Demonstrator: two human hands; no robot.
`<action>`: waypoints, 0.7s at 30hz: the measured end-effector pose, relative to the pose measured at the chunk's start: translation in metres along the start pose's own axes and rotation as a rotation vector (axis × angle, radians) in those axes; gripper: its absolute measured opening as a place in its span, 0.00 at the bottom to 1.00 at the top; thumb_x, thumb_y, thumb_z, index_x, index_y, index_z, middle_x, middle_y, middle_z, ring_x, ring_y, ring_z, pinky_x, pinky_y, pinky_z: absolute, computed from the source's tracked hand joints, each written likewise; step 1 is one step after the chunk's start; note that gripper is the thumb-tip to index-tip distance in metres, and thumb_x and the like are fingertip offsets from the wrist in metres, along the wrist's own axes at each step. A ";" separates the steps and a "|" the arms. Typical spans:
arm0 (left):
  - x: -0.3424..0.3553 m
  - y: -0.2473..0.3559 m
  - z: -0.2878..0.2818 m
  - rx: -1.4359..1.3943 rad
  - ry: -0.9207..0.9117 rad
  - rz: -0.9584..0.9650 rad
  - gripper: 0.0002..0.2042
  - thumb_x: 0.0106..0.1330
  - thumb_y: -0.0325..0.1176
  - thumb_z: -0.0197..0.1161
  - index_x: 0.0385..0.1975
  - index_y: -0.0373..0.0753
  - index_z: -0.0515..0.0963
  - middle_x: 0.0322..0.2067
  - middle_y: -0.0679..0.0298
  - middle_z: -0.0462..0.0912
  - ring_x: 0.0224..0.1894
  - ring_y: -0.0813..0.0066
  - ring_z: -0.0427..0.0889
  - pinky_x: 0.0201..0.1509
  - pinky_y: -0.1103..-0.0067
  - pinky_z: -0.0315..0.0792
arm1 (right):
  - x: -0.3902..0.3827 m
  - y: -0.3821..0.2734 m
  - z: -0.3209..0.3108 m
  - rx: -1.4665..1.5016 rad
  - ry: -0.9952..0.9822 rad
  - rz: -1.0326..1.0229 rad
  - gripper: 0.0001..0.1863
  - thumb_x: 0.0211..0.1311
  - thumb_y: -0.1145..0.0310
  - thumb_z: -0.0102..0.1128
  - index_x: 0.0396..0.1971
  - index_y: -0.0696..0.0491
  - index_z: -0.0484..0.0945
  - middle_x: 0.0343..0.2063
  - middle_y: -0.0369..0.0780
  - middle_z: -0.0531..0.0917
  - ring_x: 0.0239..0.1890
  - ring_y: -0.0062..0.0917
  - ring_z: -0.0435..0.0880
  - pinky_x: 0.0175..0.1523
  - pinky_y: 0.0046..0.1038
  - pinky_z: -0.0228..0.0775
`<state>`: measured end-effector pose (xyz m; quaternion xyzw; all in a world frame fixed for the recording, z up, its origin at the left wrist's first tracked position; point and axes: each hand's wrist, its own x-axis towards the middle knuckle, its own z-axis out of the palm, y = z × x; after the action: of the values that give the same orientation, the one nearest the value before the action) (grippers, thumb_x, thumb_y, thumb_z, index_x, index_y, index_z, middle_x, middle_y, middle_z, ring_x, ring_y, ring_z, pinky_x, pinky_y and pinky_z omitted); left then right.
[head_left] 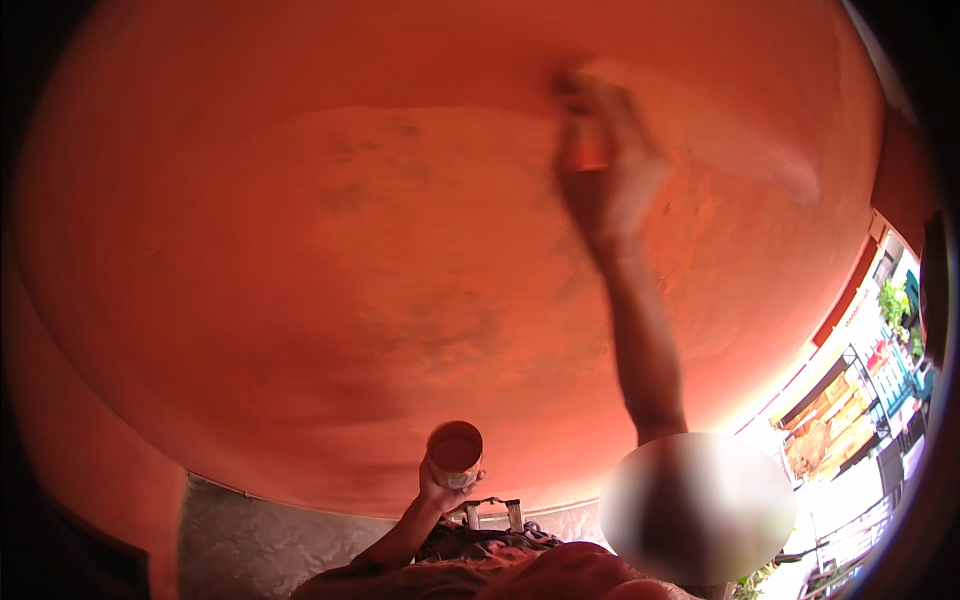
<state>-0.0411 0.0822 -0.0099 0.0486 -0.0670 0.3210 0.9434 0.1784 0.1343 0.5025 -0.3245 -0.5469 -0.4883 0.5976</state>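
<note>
At six o'clock, the left hand wraps an open-topped tub; tilting could spill any contents; at one, the blurred right hand half-curls, its hold unclear.

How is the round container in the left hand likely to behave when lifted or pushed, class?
The container is probably stiff: its rim looks round in the grip of the left hand. Its curved wall suggests it could roll on its side. It seems manageably light, since one hand holds it up.
</note>
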 end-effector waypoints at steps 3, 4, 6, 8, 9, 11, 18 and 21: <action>-0.002 -0.005 -0.005 0.004 0.031 0.055 0.36 0.65 0.64 0.51 0.63 0.40 0.69 0.54 0.50 0.77 0.49 0.43 0.79 0.34 0.69 0.78 | 0.005 -0.102 0.051 0.225 0.008 -0.121 0.16 0.49 0.67 0.72 0.39 0.50 0.80 0.35 0.41 0.84 0.31 0.33 0.86 0.28 0.35 0.77; -0.002 -0.006 -0.007 0.019 0.016 0.078 0.37 0.65 0.64 0.51 0.63 0.40 0.69 0.54 0.50 0.77 0.49 0.43 0.79 0.34 0.69 0.78 | 0.007 -0.133 0.065 0.259 -0.034 -0.146 0.15 0.51 0.66 0.71 0.38 0.51 0.79 0.35 0.43 0.84 0.32 0.34 0.86 0.28 0.35 0.76; -0.002 -0.008 -0.012 0.053 -0.014 0.130 0.37 0.65 0.64 0.50 0.64 0.40 0.68 0.53 0.50 0.77 0.50 0.44 0.79 0.34 0.70 0.77 | 0.008 -0.190 0.089 0.359 -0.147 -0.178 0.12 0.55 0.63 0.67 0.36 0.52 0.78 0.33 0.45 0.84 0.35 0.38 0.85 0.30 0.38 0.77; -0.004 -0.009 -0.019 0.007 -0.056 0.155 0.32 0.65 0.57 0.53 0.62 0.39 0.69 0.55 0.46 0.74 0.52 0.43 0.76 0.36 0.67 0.79 | 0.009 -0.235 0.104 0.542 -0.240 -0.186 0.11 0.57 0.63 0.66 0.36 0.52 0.78 0.31 0.46 0.84 0.33 0.40 0.86 0.30 0.41 0.77; -0.003 -0.009 -0.024 -0.024 -0.066 0.175 0.30 0.65 0.54 0.54 0.62 0.38 0.69 0.56 0.43 0.72 0.53 0.43 0.74 0.37 0.66 0.79 | 0.007 -0.252 0.110 0.625 -0.355 -0.188 0.12 0.56 0.64 0.66 0.38 0.52 0.79 0.31 0.47 0.85 0.29 0.39 0.86 0.29 0.42 0.77; -0.004 -0.011 -0.035 0.015 -0.077 0.201 0.35 0.66 0.60 0.51 0.64 0.40 0.67 0.56 0.47 0.75 0.52 0.43 0.77 0.35 0.67 0.78 | 0.002 -0.269 0.119 0.693 -0.345 -0.132 0.11 0.55 0.67 0.66 0.38 0.51 0.79 0.26 0.46 0.85 0.26 0.39 0.85 0.29 0.43 0.75; -0.006 -0.006 -0.046 -0.025 -0.031 0.142 0.38 0.65 0.64 0.51 0.65 0.39 0.67 0.55 0.48 0.76 0.51 0.44 0.78 0.34 0.66 0.78 | -0.006 -0.057 0.077 0.661 -0.007 0.137 0.07 0.58 0.71 0.63 0.35 0.55 0.77 0.24 0.41 0.81 0.27 0.30 0.82 0.32 0.32 0.78; -0.002 -0.005 -0.042 -0.023 -0.043 0.114 0.38 0.65 0.64 0.52 0.65 0.38 0.66 0.56 0.48 0.76 0.51 0.44 0.78 0.35 0.66 0.78 | -0.005 0.088 -0.014 0.530 0.204 0.326 0.08 0.61 0.71 0.64 0.34 0.58 0.75 0.27 0.40 0.79 0.30 0.24 0.81 0.35 0.26 0.82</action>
<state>-0.0352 0.0824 -0.0514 0.0410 -0.0935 0.3724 0.9224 0.2658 0.1496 0.5082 -0.1904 -0.5331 -0.2570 0.7833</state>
